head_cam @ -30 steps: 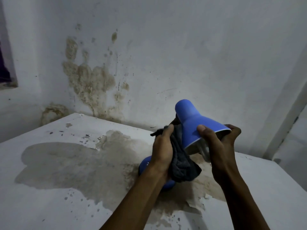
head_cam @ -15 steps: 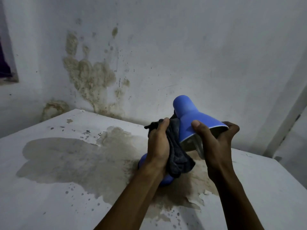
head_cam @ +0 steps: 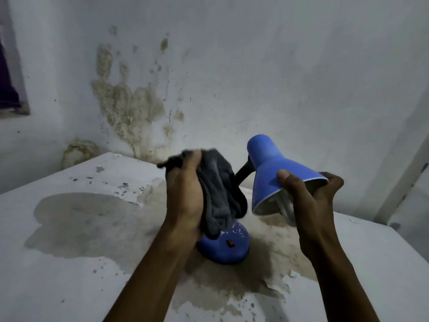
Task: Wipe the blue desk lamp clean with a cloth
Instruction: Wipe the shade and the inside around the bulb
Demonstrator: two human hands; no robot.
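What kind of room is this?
Likely a bare, damp room in a home, not a workshop: stained plaster wall, a white table with peeling paint and a large stain, and a blue desk lamp being cleaned with a grey cloth.

One head-worn, wide-angle view looks forward and down from close above the tabletop, toward the stained wall behind it. Both forearms enter from the bottom edge, and the lamp sits near the centre.
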